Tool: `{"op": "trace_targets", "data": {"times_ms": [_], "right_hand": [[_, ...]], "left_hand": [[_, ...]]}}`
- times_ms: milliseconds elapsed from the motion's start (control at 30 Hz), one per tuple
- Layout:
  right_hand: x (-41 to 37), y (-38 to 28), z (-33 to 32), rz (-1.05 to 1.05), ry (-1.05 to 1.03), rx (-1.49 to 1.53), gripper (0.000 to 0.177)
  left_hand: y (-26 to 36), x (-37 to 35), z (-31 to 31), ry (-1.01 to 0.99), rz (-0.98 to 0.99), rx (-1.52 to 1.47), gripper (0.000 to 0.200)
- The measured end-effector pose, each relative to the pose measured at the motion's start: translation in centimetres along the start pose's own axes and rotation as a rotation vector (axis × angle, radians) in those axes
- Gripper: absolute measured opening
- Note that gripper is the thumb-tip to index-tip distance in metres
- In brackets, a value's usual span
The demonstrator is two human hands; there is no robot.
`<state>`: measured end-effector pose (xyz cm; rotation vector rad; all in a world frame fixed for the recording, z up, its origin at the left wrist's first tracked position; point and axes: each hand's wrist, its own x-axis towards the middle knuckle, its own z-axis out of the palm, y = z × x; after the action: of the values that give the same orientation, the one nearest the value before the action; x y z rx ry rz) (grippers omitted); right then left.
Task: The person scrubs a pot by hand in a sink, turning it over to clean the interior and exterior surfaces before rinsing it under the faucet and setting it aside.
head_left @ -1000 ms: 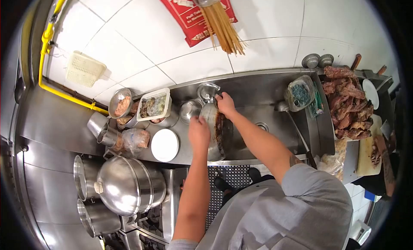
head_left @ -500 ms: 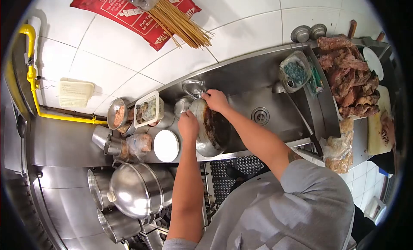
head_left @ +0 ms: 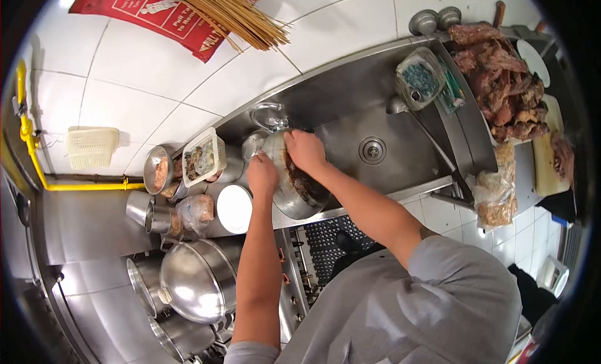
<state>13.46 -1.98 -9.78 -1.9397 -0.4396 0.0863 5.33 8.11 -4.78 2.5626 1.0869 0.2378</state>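
A large metal pot [head_left: 287, 198] with brown scorch marks rests tilted at the left end of the steel sink [head_left: 347, 154]. My left hand [head_left: 261, 174] is closed on its near left edge. My right hand [head_left: 305, 150] grips the pot's upper part, its fingers curled over the edge. Just beyond the hands stands the faucet [head_left: 268, 115], touched by neither. A small metal bowl [head_left: 253, 143] sits beside the pot, partly hidden by it. The pot's inside cannot be seen.
Left of the pot are a stack of white plates [head_left: 235, 208], a white basket [head_left: 216, 152] of food and metal containers. A long-handled ladle [head_left: 432, 141] lies across the sink's right side, near a plastic tub [head_left: 418, 79]. Cooked meat [head_left: 494, 76] is piled farther right.
My right hand has left the faucet and taken hold of the pot. My left hand stays on the pot's edge. The camera view has shifted somewhat.
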Motion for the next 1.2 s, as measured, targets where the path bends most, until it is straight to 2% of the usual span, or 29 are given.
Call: {"op": "trace_targets", "data": {"times_ms": [67, 100, 167, 267, 333, 433, 567, 633, 700, 767, 833, 900, 1000, 1133, 1200], "right_hand": [[-4.7, -0.1, -0.5, -0.015, -0.020, -0.046, 0.039], [-7.7, 0.5, -0.5, -0.092, 0.051, 0.059, 0.037], [-10.6, 1.9, -0.2, -0.169, 0.060, 0.036, 0.033], [-5.4, 0.0, -0.1, -0.234, 0.123, 0.057, 0.035], [-0.8, 0.1, 1.6, -0.066, 0.072, 0.057, 0.036], [-1.6, 0.0, 1.6, -0.062, 0.119, 0.007, 0.041], [-10.8, 0.9, 0.1, -0.182, 0.085, 0.033, 0.036], [-8.1, -0.6, -0.2, -0.304, 0.182, -0.026, 0.035], [-3.1, -2.1, 0.3, -0.157, 0.103, -0.131, 0.032], [-1.0, -2.2, 1.0, -0.209, 0.143, -0.096, 0.031], [-2.5, -2.4, 0.7, -0.277, 0.191, -0.066, 0.030], [-7.0, -2.4, -0.7, -0.306, 0.059, -0.196, 0.029], [-7.9, -2.7, -1.2, -0.340, 0.149, -0.145, 0.029], [1.4, -2.7, 0.2, -0.021, -0.025, -0.178, 0.034], [3.4, -2.0, -0.5, 0.022, -0.049, -0.148, 0.035]], "left_hand": [[0.0, 0.0, -0.1, 0.016, -0.004, -0.015, 0.049], [0.1, 0.0, -0.1, 0.029, -0.028, -0.008, 0.049], [0.5, -0.1, -0.1, 0.040, -0.054, -0.001, 0.049], [0.2, -0.3, -0.2, 0.040, -0.030, -0.006, 0.049], [-0.4, -0.3, -0.3, 0.052, -0.046, -0.017, 0.049], [-0.4, -0.3, -0.6, 0.029, -0.085, -0.023, 0.049], [0.3, -0.2, 0.0, 0.047, -0.100, -0.009, 0.049], [1.3, -1.3, -0.4, 0.104, -0.014, -0.005, 0.046], [0.5, -0.9, 0.1, 0.109, -0.009, -0.001, 0.047], [0.2, -0.8, -0.1, 0.074, -0.010, -0.017, 0.047], [-0.5, -0.8, 0.0, 0.070, -0.026, -0.035, 0.047], [-0.3, -0.3, -0.1, 0.082, -0.031, -0.070, 0.047], [0.0, -0.7, 0.6, 0.074, -0.021, -0.035, 0.046], [-0.1, -1.1, 0.5, 0.069, -0.012, -0.093, 0.045], [-0.2, -0.6, 0.6, 0.080, -0.013, -0.097, 0.044]]}}
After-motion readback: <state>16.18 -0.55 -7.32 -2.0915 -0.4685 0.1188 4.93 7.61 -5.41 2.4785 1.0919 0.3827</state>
